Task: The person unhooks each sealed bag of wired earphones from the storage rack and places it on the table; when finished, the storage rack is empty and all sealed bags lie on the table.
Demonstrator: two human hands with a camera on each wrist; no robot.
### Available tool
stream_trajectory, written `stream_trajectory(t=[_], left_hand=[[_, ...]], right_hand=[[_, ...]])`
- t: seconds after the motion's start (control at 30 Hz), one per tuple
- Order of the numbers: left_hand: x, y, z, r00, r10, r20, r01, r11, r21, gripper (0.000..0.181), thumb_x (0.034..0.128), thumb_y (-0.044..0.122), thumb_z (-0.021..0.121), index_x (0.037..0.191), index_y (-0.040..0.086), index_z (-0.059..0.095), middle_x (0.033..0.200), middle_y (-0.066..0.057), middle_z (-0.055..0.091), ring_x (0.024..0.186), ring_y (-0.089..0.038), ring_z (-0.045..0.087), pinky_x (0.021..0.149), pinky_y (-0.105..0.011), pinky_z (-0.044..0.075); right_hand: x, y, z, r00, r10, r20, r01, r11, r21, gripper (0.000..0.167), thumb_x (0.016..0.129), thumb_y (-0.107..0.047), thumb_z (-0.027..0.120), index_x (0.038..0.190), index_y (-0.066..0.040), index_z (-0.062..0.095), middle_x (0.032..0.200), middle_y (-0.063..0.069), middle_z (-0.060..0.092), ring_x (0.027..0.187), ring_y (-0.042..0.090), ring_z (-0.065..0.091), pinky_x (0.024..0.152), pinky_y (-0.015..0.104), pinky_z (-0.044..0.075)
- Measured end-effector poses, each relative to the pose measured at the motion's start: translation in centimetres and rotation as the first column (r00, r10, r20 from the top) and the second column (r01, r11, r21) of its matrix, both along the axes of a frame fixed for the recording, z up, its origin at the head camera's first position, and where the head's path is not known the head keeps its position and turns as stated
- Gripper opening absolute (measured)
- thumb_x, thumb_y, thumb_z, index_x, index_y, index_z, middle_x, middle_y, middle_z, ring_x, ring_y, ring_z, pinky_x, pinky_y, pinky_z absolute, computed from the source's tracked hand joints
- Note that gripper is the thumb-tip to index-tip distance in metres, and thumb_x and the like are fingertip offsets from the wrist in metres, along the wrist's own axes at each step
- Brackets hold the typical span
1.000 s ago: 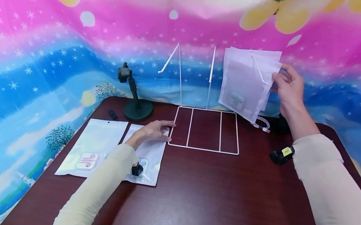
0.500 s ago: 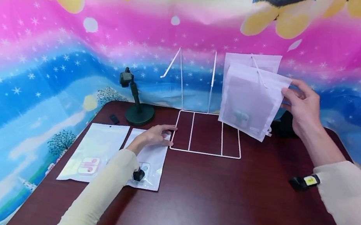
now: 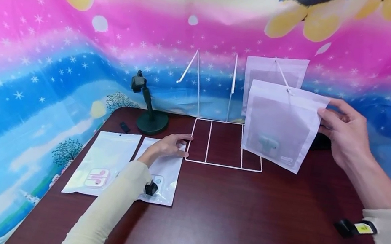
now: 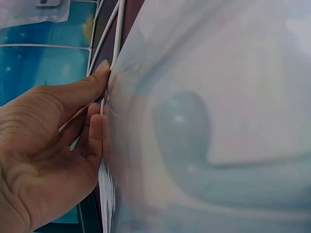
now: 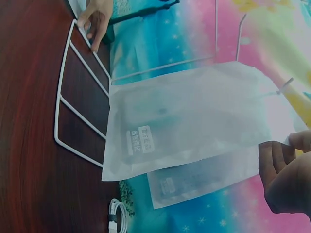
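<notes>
Just left of the right hand (image 3: pixel 345 131), pinched a frosted white rectangular pouch (image 3: pixel 282 118) by its upper right edge, thumb in front and fingers behind; held it slightly tilted, with a pale green object (image 3: pixel 268 144) dimly showing through its lower part; had the tip of a slender white wire hook (image 3: pixel 282 77) at its top strip, but could not tell whether clear of the hole; beyond the right hand, had a second frosted white pouch (image 3: pixel 255 69) hanging farther back on the same hook, apart from the first. Well to the left, rested the left hand (image 3: pixel 168 145) unclenched, thumb and outstretched index finger touching the left side of a white wire rack (image 3: pixel 223 166); beneath the left hand, had a flat white plastic packet (image 3: pixel 170 169) lying on the dark reddish-brown table (image 3: pixel 239 231); farther left of it, had another white plastic packet (image 3: pixel 114 147) with pink earphones (image 3: pixel 97 177) inside; beyond the left hand, had a dark round-based stand (image 3: pixel 152 121) standing upright near a small black rectangular object (image 3: pixel 124 127); below the right hand, had a coiled white cable (image 5: pixel 117 218).
</notes>
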State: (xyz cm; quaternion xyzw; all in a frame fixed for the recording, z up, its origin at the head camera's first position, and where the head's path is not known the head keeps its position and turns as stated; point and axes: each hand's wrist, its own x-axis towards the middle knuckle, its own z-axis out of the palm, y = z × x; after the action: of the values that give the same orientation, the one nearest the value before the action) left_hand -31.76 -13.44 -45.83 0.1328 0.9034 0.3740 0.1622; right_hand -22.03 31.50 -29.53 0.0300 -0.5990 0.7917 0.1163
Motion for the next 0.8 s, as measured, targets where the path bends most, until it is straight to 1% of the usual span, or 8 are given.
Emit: stream_trajectory(t=[0.17, 0.33, 0.5, 0.63, 0.7, 0.8], left_hand=[[0.0, -0.1, 0.1, 1.0, -0.004, -0.005, 0.004, 1.0, 0.007, 0.067, 0.0926, 0.011, 0.078, 0.154, 0.019, 0.053, 0.152, -0.013, 0.053, 0.133, -0.031, 0.05, 0.115, -0.049, 0.044], [0.1, -0.2, 0.1, 1.0, 0.0, -0.002, 0.0, 1.0, 0.01, 0.067, 0.0922, 0.011, 0.079, 0.154, 0.019, 0.053, 0.152, -0.013, 0.052, 0.134, -0.033, 0.05, 0.115, -0.05, 0.044], [0.1, -0.2, -0.1, 1.0, 0.015, -0.001, -0.015, 1.0, 0.008, 0.069, 0.0913, 0.011, 0.08, 0.154, 0.02, 0.053, 0.152, -0.012, 0.053, 0.134, -0.032, 0.05, 0.115, -0.05, 0.044], [0.1, -0.2, -0.2, 1.0, 0.01, 0.007, -0.01, 1.0, 0.019, 0.069, 0.0912, 0.012, 0.08, 0.154, 0.021, 0.053, 0.153, -0.012, 0.052, 0.134, -0.032, 0.05, 0.115, -0.05, 0.044], [0.1, -0.1, -0.1, 1.0, 0.007, 0.014, -0.007, 1.0, 0.02, 0.069, 0.0912, 0.013, 0.08, 0.154, 0.022, 0.053, 0.154, -0.012, 0.051, 0.134, -0.032, 0.05, 0.115, -0.049, 0.044], [0.1, -0.1, 0.0, 1.0, 0.004, 0.009, -0.004, 1.0, 0.012, 0.069, 0.0918, 0.013, 0.08, 0.154, 0.022, 0.053, 0.155, -0.011, 0.051, 0.135, -0.031, 0.05, 0.115, -0.049, 0.044]], right_hand=[[1.1, 0.0, 0.5, 0.999, 0.034, -0.008, -0.035, 0.997, -0.067, 0.024, 0.093, 0.001, 0.075, 0.115, -0.009, 0.077, 0.092, 0.005, 0.08, 0.075, 0.017, 0.077, 0.067, 0.027, 0.061], [2.1, 0.2, 1.0, 0.998, 0.058, -0.03, -0.062, 0.991, -0.12, 0.023, 0.095, 0.006, 0.069, 0.113, -0.006, 0.077, 0.093, 0.007, 0.08, 0.075, 0.019, 0.077, 0.068, 0.028, 0.062], [3.0, 0.8, 1.2, 0.997, 0.067, -0.049, -0.071, 0.992, -0.103, 0.026, 0.096, 0.007, 0.068, 0.117, -0.004, 0.076, 0.095, 0.008, 0.08, 0.073, 0.02, 0.076, 0.068, 0.028, 0.062], [3.9, 1.5, 0.6, 0.997, 0.07, -0.037, -0.073, 0.993, -0.094, 0.026, 0.097, 0.007, 0.065, 0.119, -0.004, 0.075, 0.096, 0.008, 0.079, 0.073, 0.019, 0.076, 0.065, 0.028, 0.061], [4.4, 2.0, -0.1, 0.998, 0.059, -0.009, -0.059, 0.995, -0.074, 0.025, 0.098, 0.007, 0.065, 0.116, -0.006, 0.076, 0.096, 0.006, 0.079, 0.073, 0.018, 0.075, 0.064, 0.028, 0.06], [5.0, 2.8, -1.2, 0.998, 0.029, 0.052, -0.028, 0.999, -0.019, 0.024, 0.098, 0.004, 0.066, 0.112, -0.011, 0.077, 0.093, 0.002, 0.078, 0.072, 0.015, 0.073, 0.062, 0.027, 0.059]])
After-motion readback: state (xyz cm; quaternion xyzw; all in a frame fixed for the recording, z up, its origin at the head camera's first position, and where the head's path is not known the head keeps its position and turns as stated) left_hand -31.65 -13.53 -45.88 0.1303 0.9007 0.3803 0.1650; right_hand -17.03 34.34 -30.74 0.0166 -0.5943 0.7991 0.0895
